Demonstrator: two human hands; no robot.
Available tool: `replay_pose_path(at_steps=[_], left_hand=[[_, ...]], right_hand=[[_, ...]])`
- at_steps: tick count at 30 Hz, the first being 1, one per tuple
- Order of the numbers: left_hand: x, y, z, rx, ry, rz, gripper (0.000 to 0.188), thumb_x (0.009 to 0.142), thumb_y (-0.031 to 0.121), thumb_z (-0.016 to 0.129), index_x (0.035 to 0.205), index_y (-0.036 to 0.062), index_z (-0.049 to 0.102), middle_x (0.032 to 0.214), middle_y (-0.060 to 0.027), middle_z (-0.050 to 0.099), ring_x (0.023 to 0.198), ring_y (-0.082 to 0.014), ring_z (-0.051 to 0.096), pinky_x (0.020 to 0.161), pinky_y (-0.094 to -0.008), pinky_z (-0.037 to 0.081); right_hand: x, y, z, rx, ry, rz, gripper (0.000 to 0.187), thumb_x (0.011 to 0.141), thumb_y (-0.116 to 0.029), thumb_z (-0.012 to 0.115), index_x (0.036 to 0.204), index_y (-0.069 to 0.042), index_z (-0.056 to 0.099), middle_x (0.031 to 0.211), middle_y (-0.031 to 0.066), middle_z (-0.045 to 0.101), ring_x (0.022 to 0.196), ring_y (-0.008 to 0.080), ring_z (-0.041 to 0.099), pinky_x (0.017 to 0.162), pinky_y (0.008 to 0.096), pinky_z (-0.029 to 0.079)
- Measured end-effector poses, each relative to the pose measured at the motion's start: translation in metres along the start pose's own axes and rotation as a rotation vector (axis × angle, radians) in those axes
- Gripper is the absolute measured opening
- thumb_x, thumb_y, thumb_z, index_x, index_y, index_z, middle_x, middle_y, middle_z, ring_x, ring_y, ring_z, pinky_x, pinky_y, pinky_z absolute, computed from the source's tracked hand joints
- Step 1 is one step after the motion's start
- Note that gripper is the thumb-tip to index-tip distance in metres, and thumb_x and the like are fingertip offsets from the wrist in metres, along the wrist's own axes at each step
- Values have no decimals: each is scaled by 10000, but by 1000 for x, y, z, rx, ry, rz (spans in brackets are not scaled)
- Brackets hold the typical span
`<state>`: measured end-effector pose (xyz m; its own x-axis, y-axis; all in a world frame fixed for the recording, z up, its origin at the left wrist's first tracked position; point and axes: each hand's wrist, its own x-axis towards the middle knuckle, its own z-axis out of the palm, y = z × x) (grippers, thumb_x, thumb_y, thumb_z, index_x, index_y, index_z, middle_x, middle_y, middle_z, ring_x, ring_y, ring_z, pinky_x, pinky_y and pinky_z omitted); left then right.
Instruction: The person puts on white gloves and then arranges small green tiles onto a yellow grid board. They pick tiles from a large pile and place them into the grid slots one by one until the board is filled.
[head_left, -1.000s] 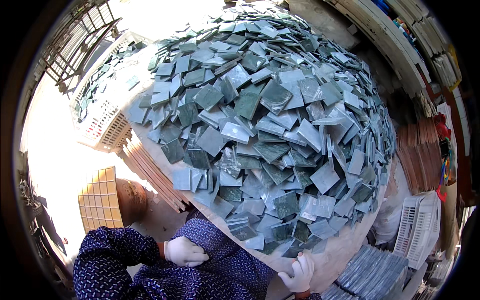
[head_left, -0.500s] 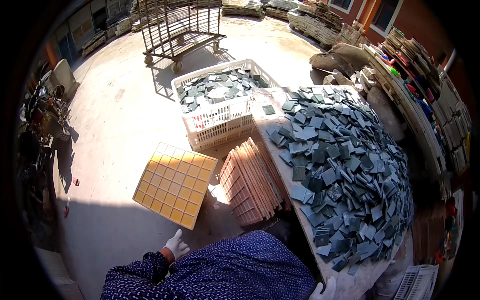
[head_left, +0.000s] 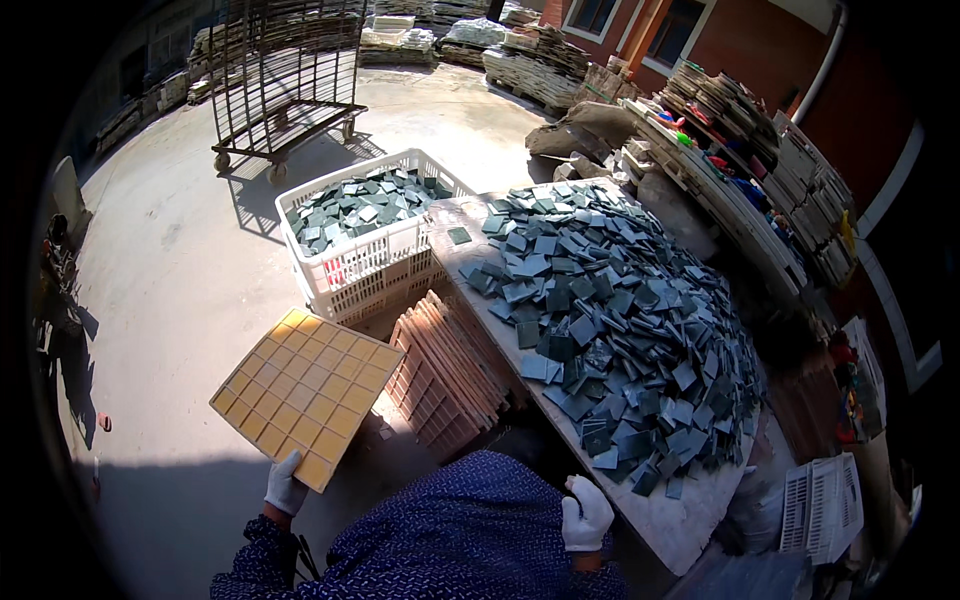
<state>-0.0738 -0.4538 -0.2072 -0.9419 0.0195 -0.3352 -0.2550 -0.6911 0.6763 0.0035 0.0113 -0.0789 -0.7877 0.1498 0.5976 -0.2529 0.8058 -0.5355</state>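
Note:
My left hand [head_left: 286, 485], in a white glove, grips the near edge of a square yellow tray [head_left: 310, 385] divided by a raised grid. No tiles show in its squares. My right hand [head_left: 587, 515], also gloved in white, is raised beside the near left edge of the table [head_left: 668, 535]. Its fingers are half curled, with a gap between thumb and forefinger and nothing visible in them. A large heap of dark green-grey square tiles [head_left: 620, 330] covers much of the table, to the right of the hand.
Reddish-brown grid trays [head_left: 440, 375] stand on edge in a row left of the table. Beyond them a white plastic crate [head_left: 345, 270] is full of similar tiles. A wheeled metal cage cart [head_left: 290, 110] stands farther back. Stone slabs [head_left: 710, 195] and another white crate [head_left: 822, 508] are at right.
My left hand has moved up to the yellow tray and taken hold of its edge. My right hand has come up from beside the table's near end. The view has swung right.

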Motion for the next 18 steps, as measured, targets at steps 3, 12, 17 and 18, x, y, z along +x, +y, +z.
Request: replay_pose_path(at_steps=[3, 12, 17, 18], left_hand=[[-42, 32, 24, 209, -128, -63, 708, 808, 194, 658, 1403, -21, 341, 1315, -165, 522, 1195, -318, 538, 1006, -436, 458], [5, 16, 119, 573, -775, -537, 839, 717, 260, 773, 1391, -35, 370, 1292, -149, 552, 1155, -255, 562, 984, -352, 459], [27, -15, 179, 566, -924, -798, 798, 731, 246, 783, 1376, -33, 405, 1270, -142, 569, 1155, -238, 563, 974, -341, 462], [37, -27, 175, 586, -917, -880, 800, 745, 224, 778, 1390, -34, 382, 1290, -147, 555, 1156, -238, 564, 976, -340, 462]], right_hand=[[-6, -6, 13, 170, 30, 167, 334, 793, -67, 689, 1114, -4, 624, 1062, 157, 680, 962, 289, 672, 857, 365, 531], [-62, -18, -25, 581, -261, 1068, 842, 903, -101, 579, 1513, -79, 0, 1269, 238, 524, 1064, 241, 582, 872, 312, 482], [-140, -54, -38, 489, 202, 1073, 541, 888, -80, 545, 1395, 2, 372, 998, 75, 650, 850, 111, 591, 736, 254, 486], [-157, -50, -37, 459, 251, 1063, 492, 891, -85, 536, 1360, 7, 419, 993, 68, 648, 842, 106, 586, 735, 254, 485]])
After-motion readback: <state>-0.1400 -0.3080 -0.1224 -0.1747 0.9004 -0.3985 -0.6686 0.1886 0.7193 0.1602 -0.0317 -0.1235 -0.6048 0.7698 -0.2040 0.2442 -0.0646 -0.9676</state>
